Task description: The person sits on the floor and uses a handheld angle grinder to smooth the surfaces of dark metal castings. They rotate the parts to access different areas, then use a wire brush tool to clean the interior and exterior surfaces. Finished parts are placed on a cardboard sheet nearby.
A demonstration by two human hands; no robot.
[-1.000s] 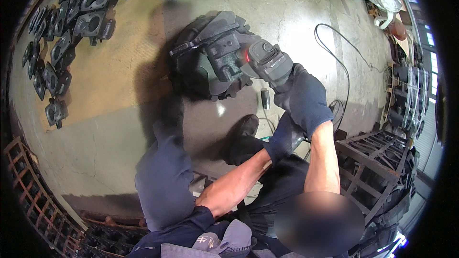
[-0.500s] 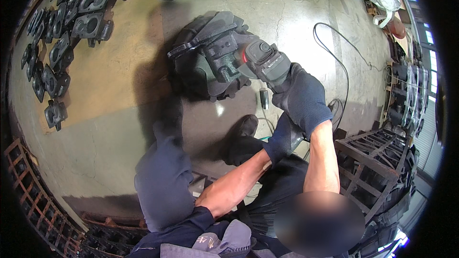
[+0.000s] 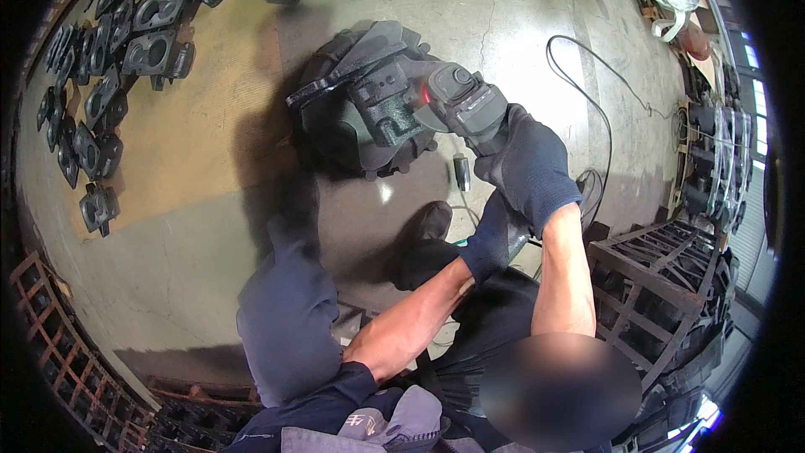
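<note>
A gloved right grip [image 3: 532, 159] clasps a handheld grinder [image 3: 470, 105] beside a dark metal casting [image 3: 384, 92] on a rounded support [image 3: 335, 130], the left grip's [image 3: 496, 239] closure impossible to tell; a snagged disc [image 3: 430, 120] could make the tool kick back.

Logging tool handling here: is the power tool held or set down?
Held: the right hand wraps around the power tool, whose head is at the dark casting. Whether it is running, I cannot tell.

White glare blazing off the floor [image 3: 537, 67], bright windows [image 3: 761, 109] far right, deep shadow [image 3: 262, 143] left of the metal part [image 3: 369, 92], edges bending, corners black, oval blur [image 3: 560, 394] lower right
</note>
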